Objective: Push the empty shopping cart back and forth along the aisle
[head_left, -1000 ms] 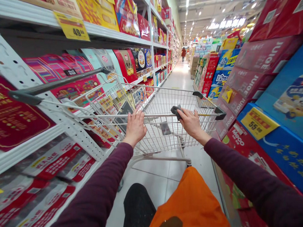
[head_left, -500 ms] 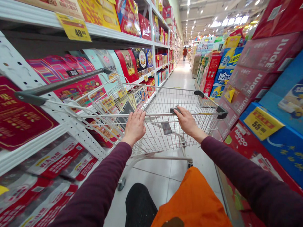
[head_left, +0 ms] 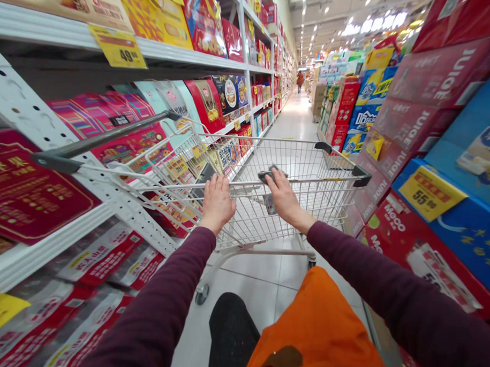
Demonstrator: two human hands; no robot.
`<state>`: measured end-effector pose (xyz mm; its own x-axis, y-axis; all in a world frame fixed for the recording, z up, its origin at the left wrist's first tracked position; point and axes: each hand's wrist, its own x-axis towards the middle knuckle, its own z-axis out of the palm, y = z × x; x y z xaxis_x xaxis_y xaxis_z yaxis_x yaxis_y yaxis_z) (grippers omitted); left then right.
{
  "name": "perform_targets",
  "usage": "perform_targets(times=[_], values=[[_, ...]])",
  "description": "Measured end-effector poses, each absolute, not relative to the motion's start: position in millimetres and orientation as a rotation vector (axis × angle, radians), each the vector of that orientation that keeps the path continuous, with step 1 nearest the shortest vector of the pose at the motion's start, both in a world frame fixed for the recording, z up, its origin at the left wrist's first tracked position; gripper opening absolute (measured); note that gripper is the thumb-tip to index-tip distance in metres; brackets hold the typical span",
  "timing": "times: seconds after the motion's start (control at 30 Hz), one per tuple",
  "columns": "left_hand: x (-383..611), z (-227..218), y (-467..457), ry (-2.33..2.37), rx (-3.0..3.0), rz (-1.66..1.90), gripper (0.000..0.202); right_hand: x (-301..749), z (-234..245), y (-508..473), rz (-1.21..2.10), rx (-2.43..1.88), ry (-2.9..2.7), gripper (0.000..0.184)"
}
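Observation:
Both my hands rest on the top bar of a wire shopping cart (head_left: pixel 245 183). My left hand (head_left: pixel 217 203) curls over the bar left of centre. My right hand (head_left: pixel 285 198) grips it close by, with a dark grey soft item (head_left: pixel 271 175) bunched under its fingers. The cart's basket (head_left: pixel 296 160) stretches forward, and a small blurred grey item (head_left: pixel 269 204) lies low inside it. Below my arms, an orange apron (head_left: pixel 314 325) and a black trouser leg (head_left: pixel 232 334) cover my front.
White metal shelves (head_left: pixel 125 220) packed with boxed goods and yellow price tags run along the left. Stacked red and blue cartons (head_left: pixel 448 144) rise on the right. A tiled aisle (head_left: pixel 291 123) runs between them, with a person (head_left: pixel 300 81) far down it.
My right hand has slid left along the cart bar towards my left hand, taking the grey item with it. The cart has rolled forward and turned slightly.

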<state>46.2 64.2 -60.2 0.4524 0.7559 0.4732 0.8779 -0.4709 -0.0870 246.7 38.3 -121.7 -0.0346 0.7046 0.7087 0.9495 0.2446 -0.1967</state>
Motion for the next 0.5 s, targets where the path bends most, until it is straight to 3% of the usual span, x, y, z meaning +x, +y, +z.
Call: perform_targets(times=[0.3,0.5], values=[[17,-51,61,-1.51,-2.295,-0.5,0.066,274,-112,29,-0.474,-1.542,-1.866,0.048],[27,-54,57,-1.578,-2.261,-0.458,0.067,272,-121,36,-0.456,-1.511,-1.79,0.054]])
